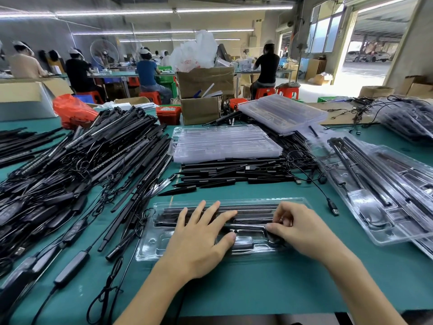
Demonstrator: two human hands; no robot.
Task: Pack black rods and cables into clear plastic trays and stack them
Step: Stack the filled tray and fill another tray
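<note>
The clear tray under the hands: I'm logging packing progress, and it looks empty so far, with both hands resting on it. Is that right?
Not empty. The head view shows black rods already lying in the clear tray. The rest stands: the left hand and the right hand are both on it.

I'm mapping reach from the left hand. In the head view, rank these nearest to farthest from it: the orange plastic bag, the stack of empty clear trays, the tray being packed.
1. Tray being packed: directly under the left hand.
2. Stack of empty clear trays: beyond it, mid-table.
3. Orange plastic bag: far left, behind the rod pile.
</note>
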